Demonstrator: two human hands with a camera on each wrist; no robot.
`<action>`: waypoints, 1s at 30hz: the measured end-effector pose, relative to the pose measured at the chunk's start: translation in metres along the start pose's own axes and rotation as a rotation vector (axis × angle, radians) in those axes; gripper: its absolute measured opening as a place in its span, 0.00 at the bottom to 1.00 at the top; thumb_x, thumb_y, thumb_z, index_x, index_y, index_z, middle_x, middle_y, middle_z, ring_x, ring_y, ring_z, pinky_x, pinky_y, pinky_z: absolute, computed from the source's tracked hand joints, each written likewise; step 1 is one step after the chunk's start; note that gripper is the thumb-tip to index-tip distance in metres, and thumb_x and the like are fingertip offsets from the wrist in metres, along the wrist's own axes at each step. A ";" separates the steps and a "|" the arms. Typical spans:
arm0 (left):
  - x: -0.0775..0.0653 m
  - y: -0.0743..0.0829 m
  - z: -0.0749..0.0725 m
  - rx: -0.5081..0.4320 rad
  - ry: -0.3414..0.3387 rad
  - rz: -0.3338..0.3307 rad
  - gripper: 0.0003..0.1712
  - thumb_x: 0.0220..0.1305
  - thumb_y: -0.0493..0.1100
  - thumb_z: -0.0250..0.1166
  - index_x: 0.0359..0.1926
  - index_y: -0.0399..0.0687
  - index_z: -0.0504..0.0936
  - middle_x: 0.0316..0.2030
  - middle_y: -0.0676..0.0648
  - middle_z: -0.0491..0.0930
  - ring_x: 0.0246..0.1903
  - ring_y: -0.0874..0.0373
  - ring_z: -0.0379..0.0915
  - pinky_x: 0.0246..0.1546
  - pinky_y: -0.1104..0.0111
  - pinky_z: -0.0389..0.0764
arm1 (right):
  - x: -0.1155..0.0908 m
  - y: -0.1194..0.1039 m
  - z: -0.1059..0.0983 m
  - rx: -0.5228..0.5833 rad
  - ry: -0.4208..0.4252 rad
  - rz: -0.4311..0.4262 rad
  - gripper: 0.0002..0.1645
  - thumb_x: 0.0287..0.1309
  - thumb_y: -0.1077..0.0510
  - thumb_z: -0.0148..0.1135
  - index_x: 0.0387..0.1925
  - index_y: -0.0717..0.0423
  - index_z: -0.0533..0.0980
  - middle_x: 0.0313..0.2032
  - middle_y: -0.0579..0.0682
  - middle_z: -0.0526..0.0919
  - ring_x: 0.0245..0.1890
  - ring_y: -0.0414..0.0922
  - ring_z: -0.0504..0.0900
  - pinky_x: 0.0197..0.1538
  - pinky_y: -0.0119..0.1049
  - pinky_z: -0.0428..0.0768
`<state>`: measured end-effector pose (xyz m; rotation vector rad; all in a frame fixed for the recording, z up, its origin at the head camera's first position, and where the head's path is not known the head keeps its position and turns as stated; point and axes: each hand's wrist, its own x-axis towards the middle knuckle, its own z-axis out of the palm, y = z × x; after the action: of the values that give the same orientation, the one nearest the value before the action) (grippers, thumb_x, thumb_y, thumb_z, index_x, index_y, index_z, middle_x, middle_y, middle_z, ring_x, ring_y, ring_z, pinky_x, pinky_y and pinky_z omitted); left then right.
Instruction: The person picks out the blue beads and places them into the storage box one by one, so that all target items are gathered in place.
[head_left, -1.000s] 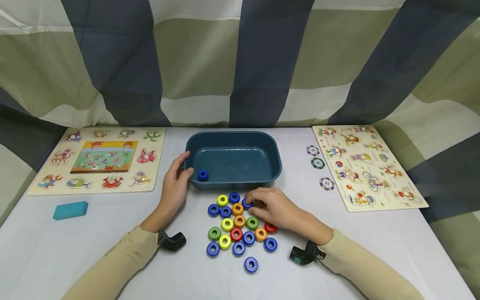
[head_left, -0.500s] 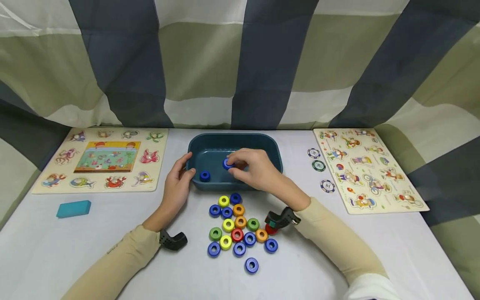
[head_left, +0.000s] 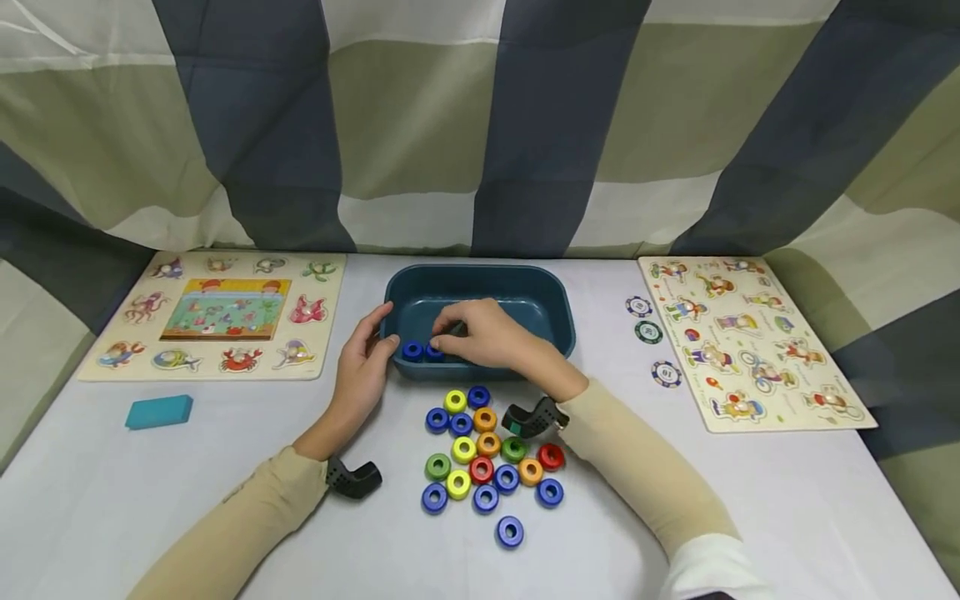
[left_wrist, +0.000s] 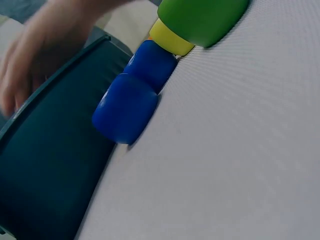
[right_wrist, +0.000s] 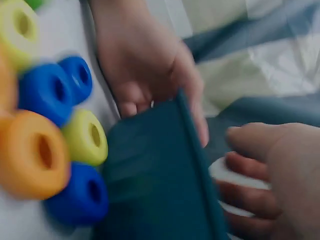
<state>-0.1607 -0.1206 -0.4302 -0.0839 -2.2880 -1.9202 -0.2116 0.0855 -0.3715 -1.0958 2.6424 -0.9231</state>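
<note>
- You are mid-drop: your right hand (head_left: 480, 333) is down inside the dark blue tub (head_left: 557, 293) at the centre of the head view, fingers curled over a blue ring (head_left: 433, 352) near the tub's left wall.
- Whether you are grasping that ring or have let it go cannot be told; the fingers hide it, and the right wrist view is too blurred to settle it.
- A second blue ring in the tub (head_left: 412, 350) lies just left of it, touching or nearly so.
- Your left hand (head_left: 360, 367) steadies the tub, thumb and fingers hooked over its left rim.
- The loose pile of rings (head_left: 487, 454) sits on the white table (head_left: 225, 500) just below the tub, blue, yellow, orange, green and red mixed together.
- Judging from this, only blue ones have gone in, so the sorting looks barely begun.
- The next move probably calls for lifting the right hand clear of the rim and picking another blue ring; the nearest blue one (head_left: 478, 396) lies right beside the tub's front wall.
</note>
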 end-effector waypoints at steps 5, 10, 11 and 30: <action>0.001 -0.002 0.004 -0.007 -0.006 -0.001 0.28 0.70 0.37 0.52 0.70 0.47 0.65 0.72 0.47 0.61 0.71 0.54 0.57 0.71 0.58 0.63 | -0.059 -0.006 -0.015 0.026 0.215 -0.186 0.08 0.59 0.57 0.65 0.40 0.54 0.83 0.37 0.47 0.87 0.35 0.37 0.81 0.42 0.39 0.84; 0.002 -0.002 0.002 0.006 0.005 0.013 0.28 0.70 0.37 0.52 0.70 0.46 0.66 0.72 0.47 0.62 0.72 0.54 0.56 0.71 0.58 0.62 | -0.102 -0.002 -0.012 0.044 0.202 -0.232 0.07 0.57 0.60 0.66 0.38 0.54 0.83 0.36 0.46 0.86 0.32 0.33 0.77 0.36 0.32 0.83; 0.003 -0.002 0.002 0.011 0.009 0.014 0.28 0.70 0.37 0.52 0.70 0.47 0.66 0.71 0.47 0.62 0.72 0.55 0.56 0.71 0.58 0.62 | -0.105 -0.001 -0.010 0.046 0.183 -0.221 0.07 0.57 0.60 0.65 0.39 0.54 0.83 0.37 0.46 0.86 0.32 0.33 0.77 0.36 0.31 0.82; 0.001 0.001 -0.001 -0.012 0.007 0.012 0.27 0.70 0.37 0.53 0.69 0.46 0.66 0.71 0.46 0.63 0.70 0.54 0.59 0.71 0.59 0.62 | -0.101 0.009 0.024 -0.214 0.063 -0.148 0.07 0.56 0.57 0.68 0.38 0.53 0.82 0.41 0.46 0.82 0.41 0.38 0.81 0.45 0.32 0.83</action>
<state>-0.1615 -0.1211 -0.4285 -0.0921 -2.2669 -1.9252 -0.1350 0.1475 -0.4061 -1.3473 2.7948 -0.7214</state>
